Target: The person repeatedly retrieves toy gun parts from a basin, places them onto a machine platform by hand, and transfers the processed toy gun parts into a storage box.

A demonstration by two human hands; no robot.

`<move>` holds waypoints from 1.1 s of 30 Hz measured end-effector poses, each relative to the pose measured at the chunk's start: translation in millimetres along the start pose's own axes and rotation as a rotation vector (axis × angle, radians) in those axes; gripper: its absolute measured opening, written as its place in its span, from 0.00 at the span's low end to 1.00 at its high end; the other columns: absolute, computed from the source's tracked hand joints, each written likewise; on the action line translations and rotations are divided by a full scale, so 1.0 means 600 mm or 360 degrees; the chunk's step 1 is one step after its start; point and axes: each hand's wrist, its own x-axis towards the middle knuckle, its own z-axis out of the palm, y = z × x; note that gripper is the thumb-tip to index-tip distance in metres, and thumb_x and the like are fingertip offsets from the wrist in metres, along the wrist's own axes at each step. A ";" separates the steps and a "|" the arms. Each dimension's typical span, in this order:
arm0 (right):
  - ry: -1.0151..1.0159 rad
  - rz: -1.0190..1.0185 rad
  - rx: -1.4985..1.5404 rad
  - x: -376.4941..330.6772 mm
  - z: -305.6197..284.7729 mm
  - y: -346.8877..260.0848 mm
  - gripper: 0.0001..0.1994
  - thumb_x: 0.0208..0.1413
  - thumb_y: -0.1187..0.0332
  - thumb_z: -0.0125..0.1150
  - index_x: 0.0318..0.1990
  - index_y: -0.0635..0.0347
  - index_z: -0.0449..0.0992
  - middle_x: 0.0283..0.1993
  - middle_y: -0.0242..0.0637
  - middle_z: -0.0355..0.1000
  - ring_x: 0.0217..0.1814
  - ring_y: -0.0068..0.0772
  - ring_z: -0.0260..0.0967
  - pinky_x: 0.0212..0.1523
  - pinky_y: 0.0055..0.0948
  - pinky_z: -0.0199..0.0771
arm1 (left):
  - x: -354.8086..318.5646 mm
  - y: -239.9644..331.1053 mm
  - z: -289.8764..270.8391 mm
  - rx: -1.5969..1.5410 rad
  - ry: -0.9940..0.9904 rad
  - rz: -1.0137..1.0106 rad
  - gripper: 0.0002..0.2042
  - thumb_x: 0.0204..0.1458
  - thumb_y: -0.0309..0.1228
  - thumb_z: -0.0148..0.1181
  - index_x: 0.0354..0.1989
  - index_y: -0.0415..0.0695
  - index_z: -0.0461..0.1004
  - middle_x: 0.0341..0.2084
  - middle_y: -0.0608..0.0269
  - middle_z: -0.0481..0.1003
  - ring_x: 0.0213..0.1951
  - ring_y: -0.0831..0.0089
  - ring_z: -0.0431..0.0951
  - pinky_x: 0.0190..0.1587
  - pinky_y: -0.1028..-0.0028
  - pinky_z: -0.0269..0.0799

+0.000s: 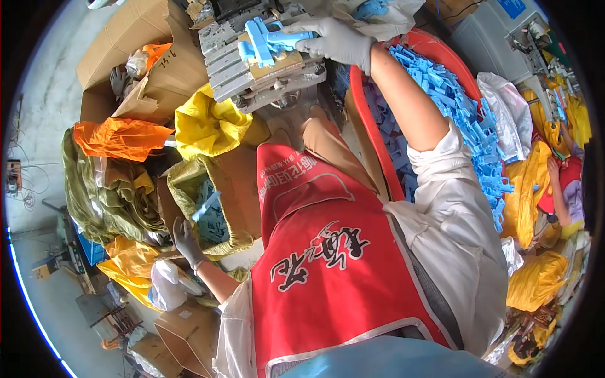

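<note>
My right hand (337, 43), in a grey glove, is closed on one end of a light blue toy pistol (277, 41) at the top of the view. The pistol lies over the worktop of a metal fixture (227, 69), and a second blue piece may overlap it. Lower left, my grey-gloved left hand (188, 243) has its fingers apart and holds nothing. Just beyond them, a blurred light blue plastic part (207, 206) shows over a lined carton (242, 227) that contains more blue parts. Whether that part touches anything is unclear.
A red tub (358, 107) heaped with blue plastic parts (441, 88) stands at my right. Left are a yellow bag (211, 123), an orange bag (120, 138) and a large open carton (120, 44). At far right, a co-worker's arm (558, 189) shows beside yellow sacks (526, 189).
</note>
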 end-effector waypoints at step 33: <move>0.0950 0.1605 -0.1261 -0.576 0.045 0.451 0.22 0.49 0.51 0.58 0.43 0.60 0.75 0.45 0.49 0.74 0.47 0.51 0.72 0.47 0.46 0.71 | 0.012 0.207 0.192 0.0072 -0.0786 0.0202 0.17 0.60 0.32 0.51 0.52 0.34 0.71 0.46 0.57 0.76 0.45 0.69 0.76 0.49 0.74 0.70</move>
